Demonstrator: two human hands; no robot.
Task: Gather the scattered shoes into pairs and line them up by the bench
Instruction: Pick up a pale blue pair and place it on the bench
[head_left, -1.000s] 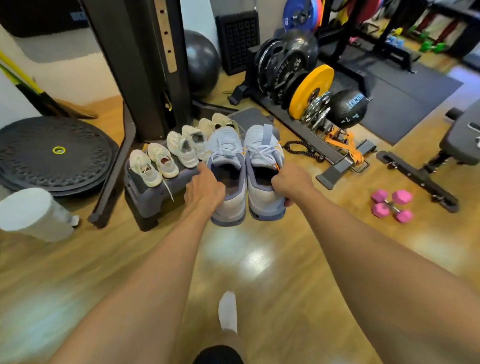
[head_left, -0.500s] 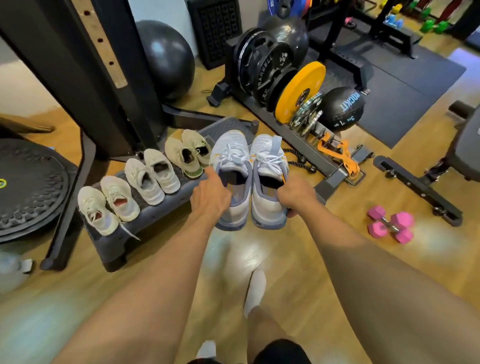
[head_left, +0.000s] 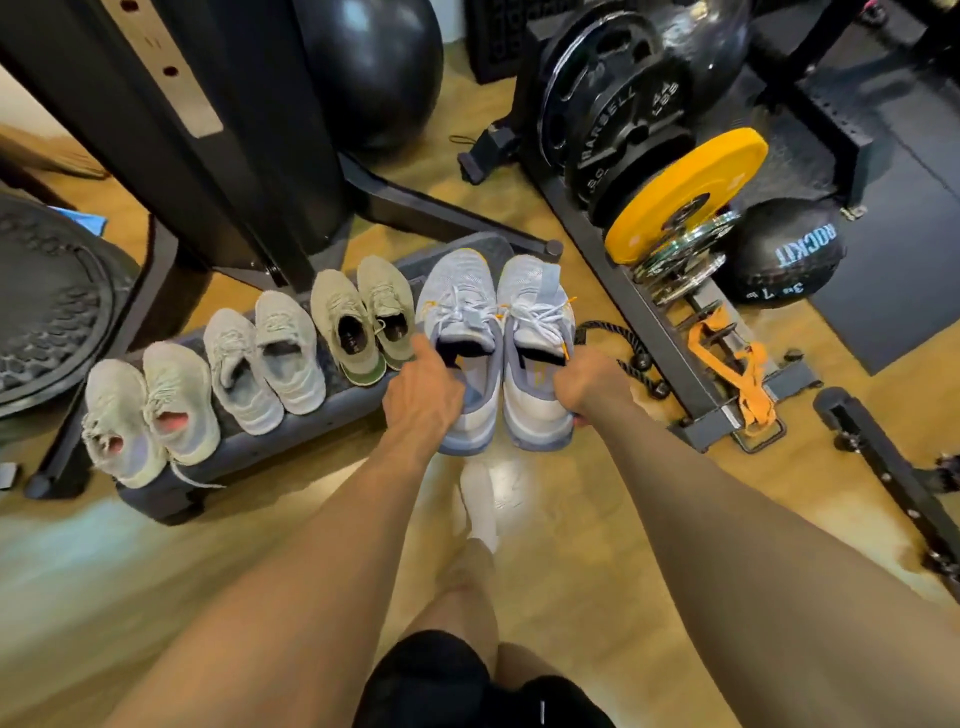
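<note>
I hold a pair of light grey-blue sneakers side by side above the floor. My left hand (head_left: 423, 397) grips the heel collar of the left sneaker (head_left: 457, 312). My right hand (head_left: 589, 387) grips the heel of the right sneaker (head_left: 537, 312). To their left a low dark step bench (head_left: 291, 441) carries three pairs in a row: olive green shoes (head_left: 358, 317), pale grey shoes (head_left: 265, 358) and worn beige shoes with pink insides (head_left: 148, 410). The held pair hangs at the bench's right end, beside the olive pair.
A black rack upright (head_left: 171, 114) rises behind the bench, with an exercise ball (head_left: 374, 67) beyond. A plate rack with black plates (head_left: 618, 119), a yellow plate (head_left: 691, 187) and a medicine ball (head_left: 784, 254) stands right. Orange straps (head_left: 737, 364) and a black rope (head_left: 623, 343) lie on the wooden floor.
I have stepped closer, so the bench and its shoes look larger and nearer. Both hands keep their hold on the sneakers, which now hang close beside the olive pair.
</note>
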